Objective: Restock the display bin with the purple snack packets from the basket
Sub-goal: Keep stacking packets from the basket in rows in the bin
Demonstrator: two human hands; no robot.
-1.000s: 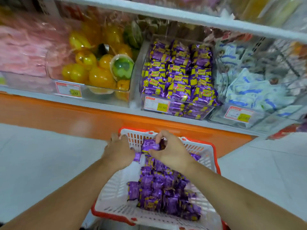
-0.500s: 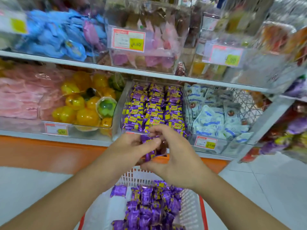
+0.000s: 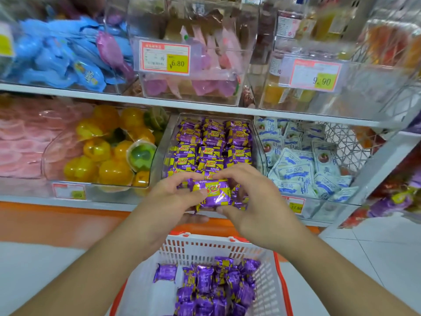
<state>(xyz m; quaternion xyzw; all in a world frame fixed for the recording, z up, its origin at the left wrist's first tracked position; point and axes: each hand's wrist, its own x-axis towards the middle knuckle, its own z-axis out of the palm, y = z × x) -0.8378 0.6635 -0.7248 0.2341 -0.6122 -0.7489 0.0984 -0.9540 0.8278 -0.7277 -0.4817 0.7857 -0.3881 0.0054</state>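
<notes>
Purple packets (image 3: pixel 213 195) held up as a small stack between both hands, in front of the lower front edge of the bin (image 3: pixel 258 142). Top packet faces the camera, purple and yellow, red print.

Left hand (image 3: pixel 169 201): fingers curled round the stack's left end, thumb on the near face, forefinger over the top edge. Right hand (image 3: pixel 255 201): fingers arched over the top right, thumb pressed under the bottom edge. Both grip the stack; how many packets lie in it I cannot tell.

Bin: clear plastic, on the lower shelf, already holding rows of the same purple packets, laid flat and facing up. Its front is partly hidden behind the hands.

Basket (image 3: pixel 218 246): white mesh with a red rim, below the hands and near the camera. A loose heap of purple packets lies in it, mostly to the right of centre.

Left of the bin: a clear tub of yellow jelly cups (image 3: pixel 107 156), one green among them. Right of the bin: white and blue sachets (image 3: pixel 305 165). Upper shelf: blue packs (image 3: pixel 57 58), pink sweets behind a price tag (image 3: pixel 165 57) reading 6.80, another tag (image 3: pixel 311 75) reading 9.90.
</notes>
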